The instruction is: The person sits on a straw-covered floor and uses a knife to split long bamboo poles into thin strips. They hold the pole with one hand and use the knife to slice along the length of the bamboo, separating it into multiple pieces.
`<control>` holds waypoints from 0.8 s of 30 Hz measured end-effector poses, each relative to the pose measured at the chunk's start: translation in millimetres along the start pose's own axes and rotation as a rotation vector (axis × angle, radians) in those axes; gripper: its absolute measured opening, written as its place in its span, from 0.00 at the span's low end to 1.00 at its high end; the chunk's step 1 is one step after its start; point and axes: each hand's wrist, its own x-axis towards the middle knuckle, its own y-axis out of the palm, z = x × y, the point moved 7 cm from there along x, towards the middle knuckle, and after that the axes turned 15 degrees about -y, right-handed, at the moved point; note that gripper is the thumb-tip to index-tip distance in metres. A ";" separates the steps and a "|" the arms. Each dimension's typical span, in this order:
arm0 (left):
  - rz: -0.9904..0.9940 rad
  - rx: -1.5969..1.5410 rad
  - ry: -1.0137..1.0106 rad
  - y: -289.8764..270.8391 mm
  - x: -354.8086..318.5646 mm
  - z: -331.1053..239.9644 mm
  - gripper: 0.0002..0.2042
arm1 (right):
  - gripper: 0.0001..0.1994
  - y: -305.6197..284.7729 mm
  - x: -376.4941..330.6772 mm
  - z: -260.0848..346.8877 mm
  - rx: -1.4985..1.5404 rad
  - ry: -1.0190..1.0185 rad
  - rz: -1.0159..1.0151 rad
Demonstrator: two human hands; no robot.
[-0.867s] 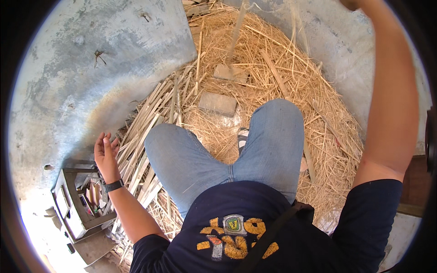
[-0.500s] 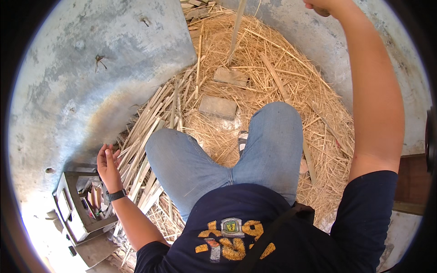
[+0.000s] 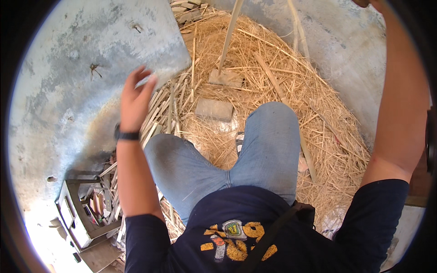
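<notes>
My left hand (image 3: pixel 135 103), with a dark watch on its wrist, is raised in front of the left wall. Its fingers are loosely bent and apart, with nothing seen in them. My right hand (image 3: pixel 367 3) is at the top right edge and mostly cut off. The part that shows looks curled, and what it holds, if anything, is hidden. Between the hands a long pale strip, like split bamboo (image 3: pixel 229 38), slants up out of view, its lower end at a flat block (image 3: pixel 226 78). Thin pale strips (image 3: pixel 298 29) hang near the right wall.
Straw-like shavings (image 3: pixel 268 59) cover the floor, with a second block (image 3: pixel 214 109) before my knees. Long split sticks (image 3: pixel 159 113) lie along the left wall (image 3: pixel 104 41). A wooden frame (image 3: pixel 86 218) with scraps stands at lower left.
My left hand has risen from beside the wooden frame, up and to the right. My right hand has moved farther up and right, mostly out of view. Thin strips now show near the right wall.
</notes>
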 end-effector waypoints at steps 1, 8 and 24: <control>0.045 0.022 0.017 26.3 18.3 -13.8 0.31 | 0.16 8.9 -0.3 3.4 -0.019 0.015 0.049; -0.002 0.467 0.242 144.1 116.3 -65.7 0.41 | 0.18 19.0 13.0 20.8 0.065 -0.017 0.105; -0.215 0.445 0.188 197.3 150.7 -101.1 0.13 | 0.23 36.4 48.9 -46.4 0.194 -0.256 -0.121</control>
